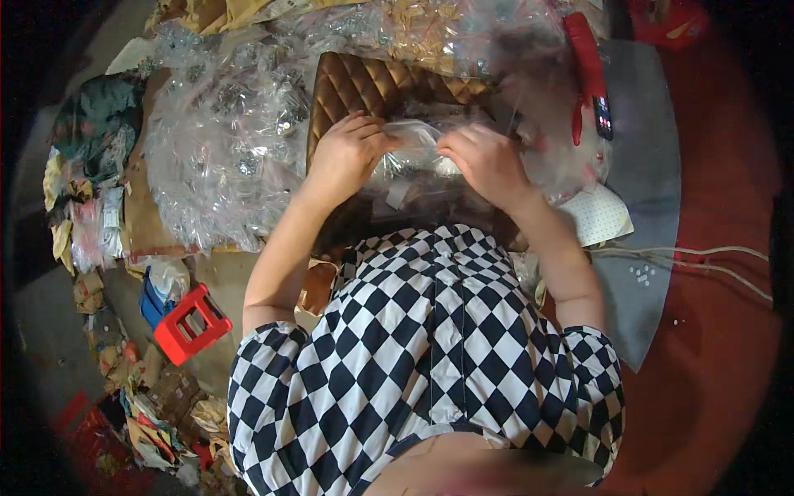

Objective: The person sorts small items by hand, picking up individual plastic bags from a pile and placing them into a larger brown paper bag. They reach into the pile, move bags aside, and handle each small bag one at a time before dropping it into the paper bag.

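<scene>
Between my hands a clear plastic bag (416, 139) is stretched over my lap, with something whitish showing inside it. My left hand (351, 149) pinches the bag's left edge, fingers closed. On the other edge my right hand (484, 163) grips the plastic between thumb and fingers. Under and behind the bag lies a brown quilted cushion or cover (364, 83) with a diamond pattern. A small pale tag or slip (398, 195) sits just below the bag. The bag's exact contents are blurred by glare.
A large heap of filled clear bags (231, 140) spreads to the left and far side. At right are a phone (603, 118), a red strap-like thing (585, 54), white dotted paper (597, 217) and cords (711, 266). A red plastic stool (193, 325) and scattered scraps (157, 413) lie at left.
</scene>
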Action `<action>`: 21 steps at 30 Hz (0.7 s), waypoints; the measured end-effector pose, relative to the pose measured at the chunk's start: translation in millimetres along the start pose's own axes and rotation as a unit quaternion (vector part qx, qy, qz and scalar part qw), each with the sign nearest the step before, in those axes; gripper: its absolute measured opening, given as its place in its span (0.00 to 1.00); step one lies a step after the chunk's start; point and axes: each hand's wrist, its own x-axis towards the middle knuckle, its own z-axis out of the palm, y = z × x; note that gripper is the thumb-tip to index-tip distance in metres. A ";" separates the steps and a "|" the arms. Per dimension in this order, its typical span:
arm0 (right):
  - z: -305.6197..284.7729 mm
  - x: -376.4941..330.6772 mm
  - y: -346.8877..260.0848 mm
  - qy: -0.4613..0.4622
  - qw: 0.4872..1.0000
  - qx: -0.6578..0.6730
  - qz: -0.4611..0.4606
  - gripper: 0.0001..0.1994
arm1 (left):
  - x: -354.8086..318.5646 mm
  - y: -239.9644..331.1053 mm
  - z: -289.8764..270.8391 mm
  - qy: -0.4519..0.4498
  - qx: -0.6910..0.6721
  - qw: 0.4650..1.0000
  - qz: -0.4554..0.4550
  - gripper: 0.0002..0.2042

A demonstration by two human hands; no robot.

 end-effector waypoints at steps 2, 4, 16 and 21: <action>6.2 -2.3 -3.8 0.023 0.999 0.024 0.005 0.04 | 1.0 3.5 6.6 -0.005 -0.002 1.000 -0.022 0.09; 9.6 -0.3 -8.6 0.022 0.996 0.039 0.080 0.06 | 7.2 6.3 13.8 0.004 -0.016 0.999 -0.040 0.13; 11.8 -6.7 -12.7 0.072 0.987 0.099 0.108 0.07 | 18.2 7.6 6.3 -0.066 -0.030 0.994 -0.087 0.14; 11.3 -9.5 -10.2 0.051 0.987 0.094 0.120 0.08 | 43.6 19.6 18.9 0.075 -0.139 0.987 -0.021 0.18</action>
